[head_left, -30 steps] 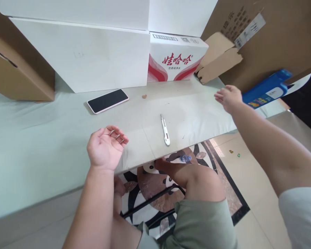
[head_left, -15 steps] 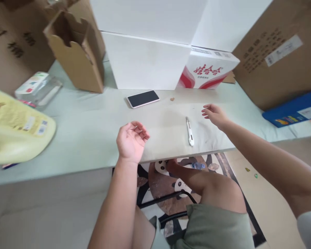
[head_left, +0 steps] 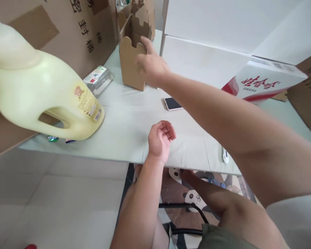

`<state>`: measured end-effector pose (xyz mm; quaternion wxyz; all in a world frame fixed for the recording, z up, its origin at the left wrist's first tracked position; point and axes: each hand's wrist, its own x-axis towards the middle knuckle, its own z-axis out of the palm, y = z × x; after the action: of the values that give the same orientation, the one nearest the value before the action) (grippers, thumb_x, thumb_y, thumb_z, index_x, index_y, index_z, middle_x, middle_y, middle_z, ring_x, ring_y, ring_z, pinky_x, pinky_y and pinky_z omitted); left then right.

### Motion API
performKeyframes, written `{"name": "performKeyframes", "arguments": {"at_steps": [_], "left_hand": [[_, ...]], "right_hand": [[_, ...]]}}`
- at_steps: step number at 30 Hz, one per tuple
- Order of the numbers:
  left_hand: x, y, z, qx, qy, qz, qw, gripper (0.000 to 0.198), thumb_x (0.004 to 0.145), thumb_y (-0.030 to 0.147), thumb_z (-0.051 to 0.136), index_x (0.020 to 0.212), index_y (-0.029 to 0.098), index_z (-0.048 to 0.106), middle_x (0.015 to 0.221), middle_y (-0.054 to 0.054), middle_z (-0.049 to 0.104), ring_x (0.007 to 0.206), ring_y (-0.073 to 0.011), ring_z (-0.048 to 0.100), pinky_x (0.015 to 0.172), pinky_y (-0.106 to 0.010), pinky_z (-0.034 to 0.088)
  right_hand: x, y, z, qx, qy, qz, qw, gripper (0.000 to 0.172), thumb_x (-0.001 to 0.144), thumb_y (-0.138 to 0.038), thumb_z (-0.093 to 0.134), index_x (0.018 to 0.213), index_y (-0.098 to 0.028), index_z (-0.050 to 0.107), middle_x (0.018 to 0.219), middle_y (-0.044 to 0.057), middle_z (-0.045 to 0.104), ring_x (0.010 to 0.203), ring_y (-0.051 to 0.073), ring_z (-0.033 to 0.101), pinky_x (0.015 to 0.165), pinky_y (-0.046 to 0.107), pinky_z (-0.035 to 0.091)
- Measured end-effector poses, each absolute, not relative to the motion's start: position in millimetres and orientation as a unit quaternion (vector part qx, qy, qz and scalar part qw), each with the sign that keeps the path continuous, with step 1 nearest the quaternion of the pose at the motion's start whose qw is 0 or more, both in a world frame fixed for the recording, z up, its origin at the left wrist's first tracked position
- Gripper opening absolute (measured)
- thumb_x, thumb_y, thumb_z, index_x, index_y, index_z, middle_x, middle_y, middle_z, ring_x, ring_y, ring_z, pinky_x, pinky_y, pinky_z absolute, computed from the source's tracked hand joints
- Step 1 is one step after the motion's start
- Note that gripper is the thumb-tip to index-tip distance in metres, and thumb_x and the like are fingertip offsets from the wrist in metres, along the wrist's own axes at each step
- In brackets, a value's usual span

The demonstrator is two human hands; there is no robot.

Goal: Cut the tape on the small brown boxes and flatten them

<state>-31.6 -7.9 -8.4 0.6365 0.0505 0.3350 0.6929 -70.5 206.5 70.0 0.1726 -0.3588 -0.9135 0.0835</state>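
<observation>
My right hand (head_left: pixel 153 64) is stretched across to the far side, at the right edge of a brown open-topped cardboard carton (head_left: pixel 132 64). Its index finger points toward the carton's notched rim, the other fingers are a little smeared, and I see nothing held; whether it touches the carton I cannot tell. Near the front edge, my left hand (head_left: pixel 160 140) rests palm inward with loosely curled fingers and nothing in it. Beyond it lies a smartphone (head_left: pixel 173 103), partly hidden by my right forearm. A white utility knife (head_left: pixel 225 155) shows only its lower end beside that arm.
On the left of the cloth-covered table (head_left: pixel 124 131) a large yellow jug (head_left: pixel 57 79) lies tilted. Behind it is a clear plastic pack (head_left: pixel 100 81). White boxes (head_left: pixel 197 60) and a red-and-white carton (head_left: pixel 264 81) line the back. A big brown box (head_left: pixel 67 38) stands at left.
My right hand has swung from beside the knife far left to the cardboard carton. The view has turned left. My left hand keeps its loose curled pose.
</observation>
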Motion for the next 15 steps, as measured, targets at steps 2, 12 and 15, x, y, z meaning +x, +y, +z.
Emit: {"name": "performKeyframes", "arguments": {"at_steps": [2, 12, 15], "left_hand": [[-32, -8, -11, 0.055, 0.337, 0.692, 0.636, 0.021, 0.077, 0.039, 0.059, 0.071, 0.018, 0.061, 0.067, -0.003, 0.055, 0.059, -0.0132, 0.051, 0.060, -0.028, 0.043], [-44, -14, -21, 0.228, 0.543, 0.767, 0.255, 0.008, 0.087, 0.024, 0.058, 0.079, 0.022, 0.060, 0.080, -0.001, 0.058, 0.081, -0.0169, 0.055, 0.083, -0.030, 0.044], [-60, -21, -22, 0.223, 0.584, 0.772, 0.116, 0.015, 0.087, 0.022, 0.059, 0.101, 0.023, 0.062, 0.108, -0.004, 0.062, 0.110, -0.0204, 0.057, 0.106, -0.033, 0.041]], "right_hand": [[-90, 222, 82, -0.370, -0.915, 0.093, 0.131, 0.013, 0.091, -0.020, 0.071, 0.084, -0.013, 0.062, 0.159, 0.006, 0.043, 0.122, 0.029, 0.070, 0.113, 0.058, 0.052], [-12, 144, 88, -0.347, -0.914, 0.057, 0.202, 0.026, 0.093, -0.006, 0.053, 0.071, -0.019, 0.056, 0.107, 0.004, 0.069, 0.106, 0.020, 0.069, 0.107, 0.039, 0.055], [66, 87, 80, -0.332, -0.889, 0.077, 0.307, 0.029, 0.093, -0.015, 0.056, 0.064, -0.022, 0.055, 0.093, 0.004, 0.071, 0.088, 0.020, 0.069, 0.087, 0.037, 0.058]]}}
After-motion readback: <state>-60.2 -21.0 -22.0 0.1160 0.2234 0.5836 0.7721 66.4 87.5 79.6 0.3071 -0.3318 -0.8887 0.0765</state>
